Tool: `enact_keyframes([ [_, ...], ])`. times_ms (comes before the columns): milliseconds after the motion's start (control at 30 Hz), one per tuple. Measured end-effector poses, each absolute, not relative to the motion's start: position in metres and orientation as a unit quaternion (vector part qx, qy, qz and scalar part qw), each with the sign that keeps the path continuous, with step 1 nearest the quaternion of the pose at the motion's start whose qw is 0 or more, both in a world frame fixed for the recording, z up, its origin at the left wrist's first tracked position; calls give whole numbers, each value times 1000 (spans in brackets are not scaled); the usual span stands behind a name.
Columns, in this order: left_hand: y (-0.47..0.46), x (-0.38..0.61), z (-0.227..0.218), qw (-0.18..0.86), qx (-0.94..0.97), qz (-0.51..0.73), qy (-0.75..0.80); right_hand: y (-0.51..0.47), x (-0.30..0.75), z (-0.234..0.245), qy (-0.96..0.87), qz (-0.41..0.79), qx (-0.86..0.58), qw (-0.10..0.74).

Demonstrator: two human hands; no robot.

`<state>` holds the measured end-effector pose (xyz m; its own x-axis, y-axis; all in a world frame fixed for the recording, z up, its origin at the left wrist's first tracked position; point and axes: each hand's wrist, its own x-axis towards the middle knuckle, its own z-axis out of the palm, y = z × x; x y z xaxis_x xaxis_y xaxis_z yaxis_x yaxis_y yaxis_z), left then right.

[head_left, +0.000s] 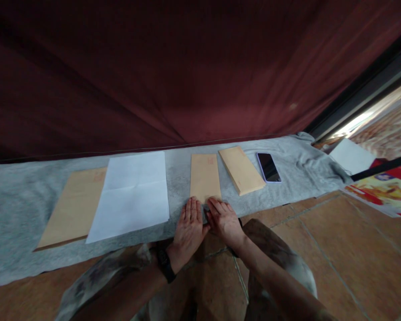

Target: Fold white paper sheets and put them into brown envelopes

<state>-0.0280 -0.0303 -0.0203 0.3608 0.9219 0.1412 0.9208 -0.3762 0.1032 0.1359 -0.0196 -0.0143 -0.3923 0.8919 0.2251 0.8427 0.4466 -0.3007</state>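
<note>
A brown paper envelope [205, 176] lies upright before me, with small red print at its top right. On its near left corner my left hand [189, 225] rests flat, fingers stretched out. My right hand [223, 220] presses on the near right corner, its fingers extended and slightly bent. The thumbs almost meet at the near edge, which the hands partly hide. Just right of it sits a small stack of brown envelopes [242, 171], set at a slant. To the left are white paper sheets [130, 191] with a crease across them, overlapping another pile of brown envelopes [71, 207].
A phone [269, 168] in a purple case lies right of the stack. Grey cloth [300, 167] covers the narrow surface, backed by a dark red curtain [187, 80]. At the right, a colourful box [387, 191] stands on the tiled floor [334, 240]. My knees are below the near edge.
</note>
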Motion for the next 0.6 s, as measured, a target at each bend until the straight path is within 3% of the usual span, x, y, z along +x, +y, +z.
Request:
enact_keyframes([
  [600, -30, -38, -17, 8, 806, 125, 578, -24, 149, -11, -802, 38, -577, 152],
])
